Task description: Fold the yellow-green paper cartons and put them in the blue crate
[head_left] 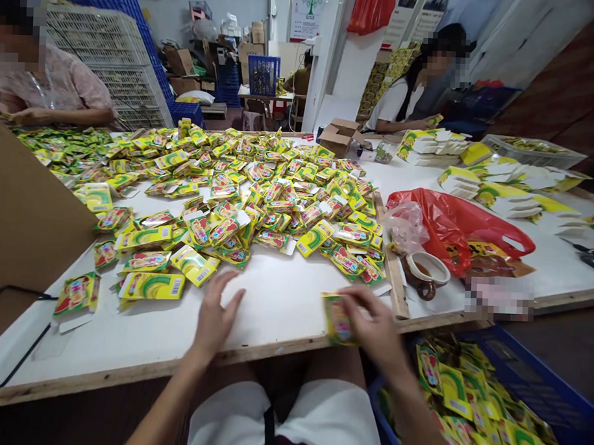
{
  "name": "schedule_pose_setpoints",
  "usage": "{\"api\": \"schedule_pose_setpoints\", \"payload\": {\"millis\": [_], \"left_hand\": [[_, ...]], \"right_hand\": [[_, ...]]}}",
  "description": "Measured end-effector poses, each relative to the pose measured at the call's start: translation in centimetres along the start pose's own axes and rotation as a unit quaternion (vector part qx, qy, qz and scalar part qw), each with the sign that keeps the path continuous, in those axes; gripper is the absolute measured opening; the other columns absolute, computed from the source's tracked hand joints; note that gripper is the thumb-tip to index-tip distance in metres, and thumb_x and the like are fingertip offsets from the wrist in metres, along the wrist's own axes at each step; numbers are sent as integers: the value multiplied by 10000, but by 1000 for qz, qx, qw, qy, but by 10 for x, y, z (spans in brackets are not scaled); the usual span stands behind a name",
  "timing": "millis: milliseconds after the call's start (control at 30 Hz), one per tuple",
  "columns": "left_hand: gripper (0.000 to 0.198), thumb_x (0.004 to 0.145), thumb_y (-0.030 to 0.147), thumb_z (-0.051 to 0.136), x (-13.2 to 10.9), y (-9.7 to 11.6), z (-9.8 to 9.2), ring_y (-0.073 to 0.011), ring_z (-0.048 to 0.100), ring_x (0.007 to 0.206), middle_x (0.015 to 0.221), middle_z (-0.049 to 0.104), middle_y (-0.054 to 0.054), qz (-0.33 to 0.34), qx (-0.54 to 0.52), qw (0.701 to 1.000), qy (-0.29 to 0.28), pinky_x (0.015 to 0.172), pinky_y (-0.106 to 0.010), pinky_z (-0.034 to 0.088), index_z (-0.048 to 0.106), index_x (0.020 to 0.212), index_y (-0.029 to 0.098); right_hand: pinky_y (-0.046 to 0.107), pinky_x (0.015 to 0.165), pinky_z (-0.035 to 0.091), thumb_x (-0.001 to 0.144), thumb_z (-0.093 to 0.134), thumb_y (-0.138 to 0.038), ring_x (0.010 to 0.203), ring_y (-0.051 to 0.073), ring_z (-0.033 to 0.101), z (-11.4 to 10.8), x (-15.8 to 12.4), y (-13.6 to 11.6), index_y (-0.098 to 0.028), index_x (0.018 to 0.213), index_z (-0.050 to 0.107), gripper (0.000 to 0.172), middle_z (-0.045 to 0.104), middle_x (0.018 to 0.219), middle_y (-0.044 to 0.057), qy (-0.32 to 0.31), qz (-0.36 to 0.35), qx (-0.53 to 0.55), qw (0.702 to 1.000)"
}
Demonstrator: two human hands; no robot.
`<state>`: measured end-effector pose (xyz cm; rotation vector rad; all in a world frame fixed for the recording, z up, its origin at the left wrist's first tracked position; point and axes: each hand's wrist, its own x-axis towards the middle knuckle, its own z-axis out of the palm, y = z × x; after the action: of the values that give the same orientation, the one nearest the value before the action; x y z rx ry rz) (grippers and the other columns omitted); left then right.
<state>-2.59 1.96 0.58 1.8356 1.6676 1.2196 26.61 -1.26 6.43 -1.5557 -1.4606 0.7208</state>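
Observation:
My right hand grips a small green and yellow printed box over the table's front edge, thumb and fingers closed on its right side. With its fingers apart and nothing between them, my left hand hovers above the white table. Close to its fingertips lies a yellow box with a barcode. A large heap of similar small boxes spreads beyond both hands, some with white end flaps standing out.
Right of a wooden strip are a cup, a red plastic bag and black scissors. A blue crate of boxes stands low at right. Cardboard rises at left. Two people work across the table; another sits farther back.

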Motion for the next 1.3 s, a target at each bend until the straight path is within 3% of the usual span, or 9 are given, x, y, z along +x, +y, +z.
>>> {"api": "schedule_pose_setpoints", "payload": {"millis": [133,233,500,667,767,867,1033,1167,1300], "left_hand": [[634,803,535,504,32,-35,-28,-364,465,1133,1178,517,-217,-67,259,961,75,951,-509,370,459,1244,81],[780,766,610,480,54,-41,-27,-424,459,1095,1188,483,-295,-110,364,923,66,877,-530,381,424,1260,8],[494,820,353,411,34,-48,-33,-336,562,971,1034,604,-221,-56,392,917,42,845,-441,415,465,1192,32],[579,771,427,495,15,-59,-52,-382,526,1052,1104,567,-236,-56,391,918,44,876,-487,415,448,1197,38],[463,758,367,523,12,-50,-61,-326,578,979,1051,592,-166,-139,276,947,92,841,-461,453,468,1149,126],[459,710,374,607,-2,-25,-53,-248,610,909,967,590,-77,-194,11,970,146,782,-385,496,440,1104,208],[450,760,335,620,-40,31,11,-168,622,896,959,569,-17,-186,-325,927,-2,756,-300,512,342,1108,268],[408,841,300,540,-46,54,46,-163,616,945,994,596,-27,-147,-316,932,-101,774,-294,513,318,1183,279],[456,852,299,517,-37,50,44,-163,631,889,1059,594,-44,-124,-277,937,-174,692,-273,525,335,1270,286]], "right_hand": [[418,856,431,736,568,-554,947,283,594,-115,-21,-3,-319,800,637,253,655,1008,106,134,32,-211,968],[429,832,434,724,538,-598,988,297,577,-134,-31,-3,-354,820,620,275,654,1025,102,158,61,-235,957],[297,776,458,848,509,-433,859,215,614,-21,-26,-6,-204,853,634,261,683,861,42,-49,27,-42,998],[274,776,434,875,508,-369,843,187,600,12,-28,-13,-193,841,631,217,672,828,25,-126,12,18,992],[270,754,439,881,507,-346,823,178,601,27,-32,-15,-192,849,632,201,668,827,25,-152,19,53,987],[275,760,452,883,503,-324,830,176,608,51,-34,-14,-193,875,625,179,663,851,33,-145,23,101,984],[290,831,480,848,538,-256,959,175,611,97,-25,-5,-219,1073,531,228,614,1083,55,-106,1,210,972],[281,792,494,843,519,-209,885,163,624,104,-12,7,-216,1034,506,192,619,990,45,-62,-18,211,975],[283,790,490,833,508,-184,883,163,622,92,-3,19,-227,1108,468,281,633,961,35,-76,-30,197,977]]}}
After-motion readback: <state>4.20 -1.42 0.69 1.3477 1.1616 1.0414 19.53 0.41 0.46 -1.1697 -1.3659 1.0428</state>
